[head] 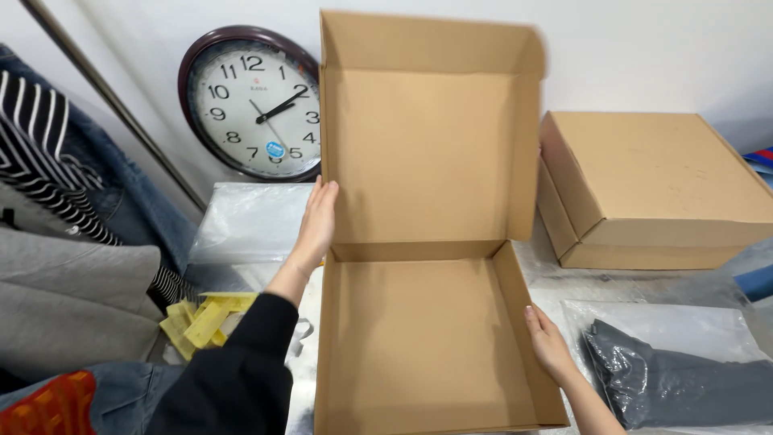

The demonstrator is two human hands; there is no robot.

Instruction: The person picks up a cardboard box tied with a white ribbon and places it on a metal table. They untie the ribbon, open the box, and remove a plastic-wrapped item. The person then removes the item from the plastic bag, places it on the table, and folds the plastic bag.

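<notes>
**Open box, both hands on it**

Your left hand [316, 222] lies flat, grip open, vs the lid's left edge of the open cardboard box [427, 322] at counter [564, 283] centre. Right hand [549, 341], fingers loose, touches its right wall. Closed box [652, 189] at 2 o'clock, bagged dark garment [676, 383] at 4, wall clock [256, 102] at 11.

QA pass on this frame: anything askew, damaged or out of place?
Only one oddity: a round dark-framed wall clock leans against the wall at table level, tilted, partly hidden by the open brown cardboard box. Box looks undamaged; left hand and right hand rest on its sides.
</notes>
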